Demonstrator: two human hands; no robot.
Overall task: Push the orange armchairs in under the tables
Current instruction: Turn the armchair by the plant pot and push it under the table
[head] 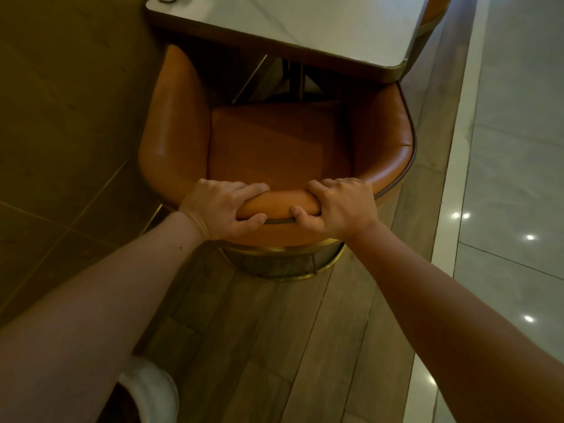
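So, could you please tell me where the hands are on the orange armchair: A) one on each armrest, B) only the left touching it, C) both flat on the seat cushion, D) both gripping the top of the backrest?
D: the left hand and the right hand both curl over the backrest top of the orange armchair.

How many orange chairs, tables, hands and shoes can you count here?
Orange armchairs: 2, the near armchair and a far armchair, only its edge showing
Tables: 1, the table
Hands: 2, left hand, right hand, both gripping the near armchair's back
Shoes: 1, a white shoe
Total: 6
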